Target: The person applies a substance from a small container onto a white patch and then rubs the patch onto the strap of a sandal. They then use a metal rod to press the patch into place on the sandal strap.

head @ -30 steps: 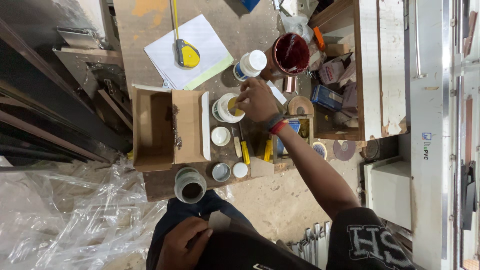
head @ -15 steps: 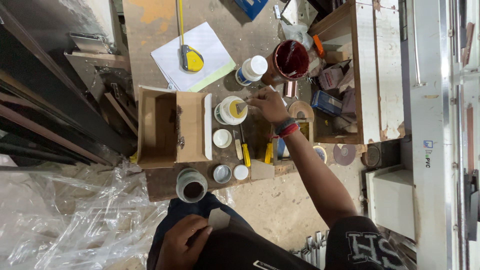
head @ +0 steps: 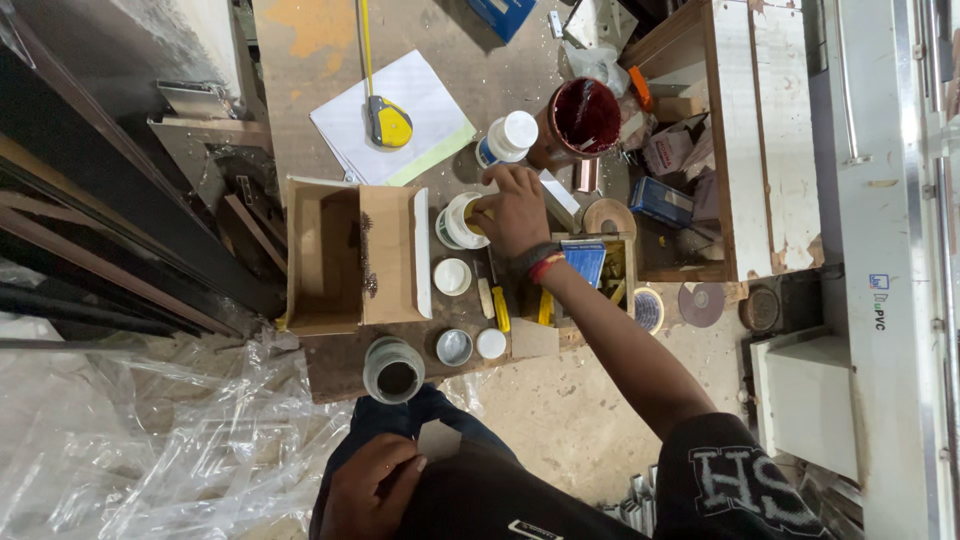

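head: right hand (head: 512, 208) touches tub (head: 458, 221)

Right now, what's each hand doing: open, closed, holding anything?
Right hand: fingers curled over the open white tub; whether it grips anything cannot be told.
Left hand: resting on the knee, holding nothing.
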